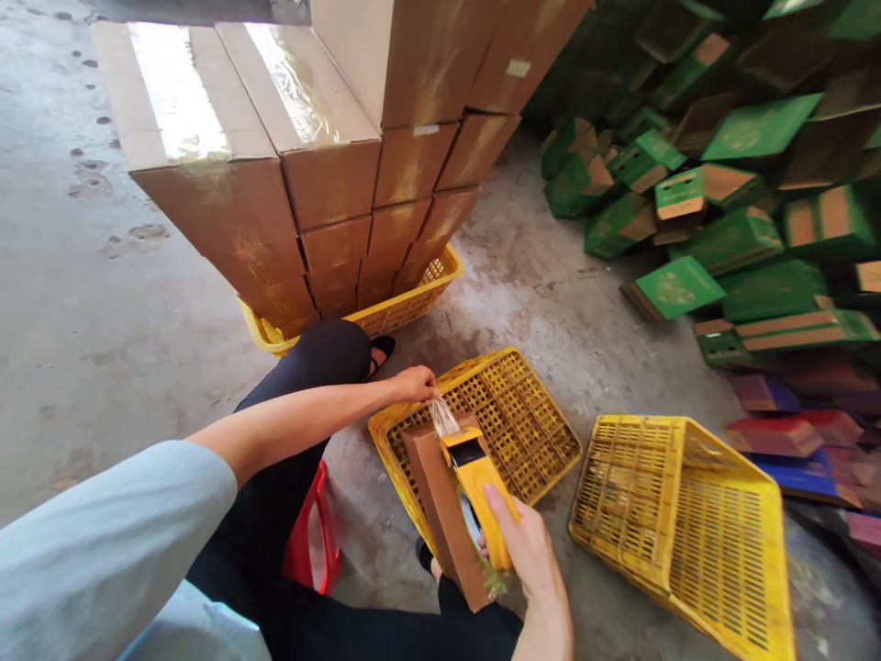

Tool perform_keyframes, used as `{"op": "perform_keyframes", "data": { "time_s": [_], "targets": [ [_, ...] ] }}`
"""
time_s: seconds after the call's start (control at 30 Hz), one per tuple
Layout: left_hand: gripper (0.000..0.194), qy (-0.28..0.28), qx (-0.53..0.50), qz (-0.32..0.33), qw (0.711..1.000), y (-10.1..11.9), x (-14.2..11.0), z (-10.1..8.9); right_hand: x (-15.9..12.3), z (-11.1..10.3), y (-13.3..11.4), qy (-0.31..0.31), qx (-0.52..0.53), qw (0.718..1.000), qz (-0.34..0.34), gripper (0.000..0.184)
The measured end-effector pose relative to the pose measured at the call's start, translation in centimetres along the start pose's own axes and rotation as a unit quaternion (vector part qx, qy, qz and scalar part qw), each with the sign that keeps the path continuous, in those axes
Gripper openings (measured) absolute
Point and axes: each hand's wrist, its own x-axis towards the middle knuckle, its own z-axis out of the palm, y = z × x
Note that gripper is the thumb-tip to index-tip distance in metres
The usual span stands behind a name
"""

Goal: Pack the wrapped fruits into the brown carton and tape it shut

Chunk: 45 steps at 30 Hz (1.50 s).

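One hand, the left hand [416, 384], pinched tape [444, 418] at the crate's [518, 397] far edge; the carton [440, 514] was over its nearest corner; the dispenser [482, 487] sat inside the closed right hand [529, 551]. Apparently tape was being drawn; continuing called for steady tension.

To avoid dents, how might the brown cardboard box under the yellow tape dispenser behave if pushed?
The brown cardboard box probably resists bending, given its straight edges, but cardboard could dent. It may tip, since its near end juts past the yellow plastic lattice crate beneath.
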Motion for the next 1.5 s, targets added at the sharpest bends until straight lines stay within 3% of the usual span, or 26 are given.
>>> {"op": "perform_keyframes", "data": {
  "time_s": [0.37, 0.67, 1.07, 1.23, 1.4, 1.5],
  "targets": [
    [0.025, -0.016, 0.025, -0.012, 0.999, -0.6, 0.2, 1.8, 0.0, 0.0, 1.0, 0.004, 0.027, 1.0, -0.015, 0.06],
    [0.024, -0.02, 0.028, -0.028, 0.999, -1.0, 0.5, 3.3, 0.6, -0.2, 1.5, -0.011, 0.018, 1.0, 0.0, 0.071],
    [0.023, -0.039, 0.027, 0.001, 0.999, -0.7, -0.2, 5.4, -0.8, 0.3, 0.5, 0.015, 0.026, 0.999, -0.017, 0.065],
    [0.029, -0.043, 0.046, 0.001, 0.998, -0.7, -0.6, 6.1, -0.9, 0.2, 0.7, 0.022, 0.03, 0.999, -0.012, 0.066],
    [0.064, -0.006, 0.046, 0.011, 0.999, -0.7, -1.0, 6.0, -0.8, -0.1, 1.5, 0.009, 0.049, 0.999, -0.003, 0.067],
    [0.054, 0.013, 0.037, 0.027, 0.999, 0.1, -1.4, 6.1, -0.9, -0.3, 1.6, 0.003, 0.047, 0.999, -0.005, 0.066]
  ]
}}
